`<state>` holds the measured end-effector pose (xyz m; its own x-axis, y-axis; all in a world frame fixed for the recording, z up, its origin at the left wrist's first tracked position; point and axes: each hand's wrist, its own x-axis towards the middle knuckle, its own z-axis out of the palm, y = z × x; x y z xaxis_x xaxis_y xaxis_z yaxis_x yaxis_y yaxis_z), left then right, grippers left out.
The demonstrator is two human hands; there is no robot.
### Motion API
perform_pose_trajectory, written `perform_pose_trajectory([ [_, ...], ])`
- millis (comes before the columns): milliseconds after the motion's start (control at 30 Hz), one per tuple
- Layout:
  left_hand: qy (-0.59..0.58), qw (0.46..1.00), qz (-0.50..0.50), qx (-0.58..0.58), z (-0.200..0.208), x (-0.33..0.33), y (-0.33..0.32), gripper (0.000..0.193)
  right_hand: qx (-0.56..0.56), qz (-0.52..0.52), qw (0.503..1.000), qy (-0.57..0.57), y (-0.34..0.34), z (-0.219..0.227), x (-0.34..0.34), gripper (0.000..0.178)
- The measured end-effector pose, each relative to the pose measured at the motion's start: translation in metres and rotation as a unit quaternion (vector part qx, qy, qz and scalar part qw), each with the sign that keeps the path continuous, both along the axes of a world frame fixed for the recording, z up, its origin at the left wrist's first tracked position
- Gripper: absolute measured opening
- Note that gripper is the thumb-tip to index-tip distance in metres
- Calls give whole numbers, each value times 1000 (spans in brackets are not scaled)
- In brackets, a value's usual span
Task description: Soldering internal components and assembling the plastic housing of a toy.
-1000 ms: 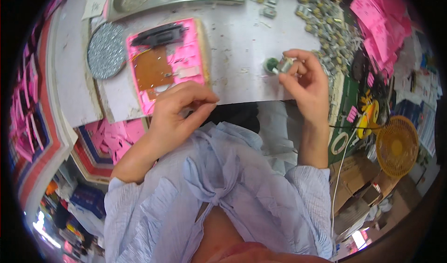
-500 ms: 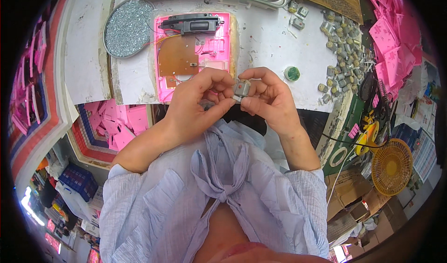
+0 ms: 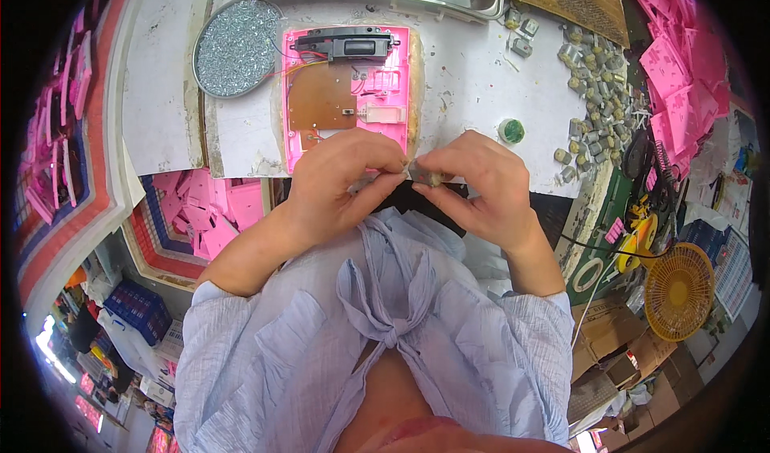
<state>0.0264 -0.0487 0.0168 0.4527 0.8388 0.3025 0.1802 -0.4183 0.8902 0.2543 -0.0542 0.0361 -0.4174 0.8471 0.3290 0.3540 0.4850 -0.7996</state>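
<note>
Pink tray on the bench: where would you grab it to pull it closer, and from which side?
Grip the pink tray by its near short edge, coming from the person's side. It lies flat with its long axis pointing away, and that edge sits just beyond the left hand. The brown board and black part fill the far end.

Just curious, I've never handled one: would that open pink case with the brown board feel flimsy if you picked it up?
Probably light: the pink case looks like a thin plastic shell. Likely fairly stiff, since it lies flat. Its thin wires look easy to snag.
</note>
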Motion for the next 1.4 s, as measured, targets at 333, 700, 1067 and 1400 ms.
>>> perform_pose_trajectory([
  [333, 53, 997, -18, 45, -2, -6, 3, 27, 86, 45, 995, -16, 6, -8, -6, 35],
  [700, 66, 997, 13, 26, 5, -4, 8, 25, 93, 41, 995, 2, 10, -17, 1, 39],
  [1067, 62, 997, 44, 30, 4, 2, 10, 25, 87, 35, 995, 13, 13, -22, 4, 41],
  [1400, 60, 995, 47, 63, 5, 3, 10, 27, 93, 32, 995, 29, 11, -20, 3, 39],
])
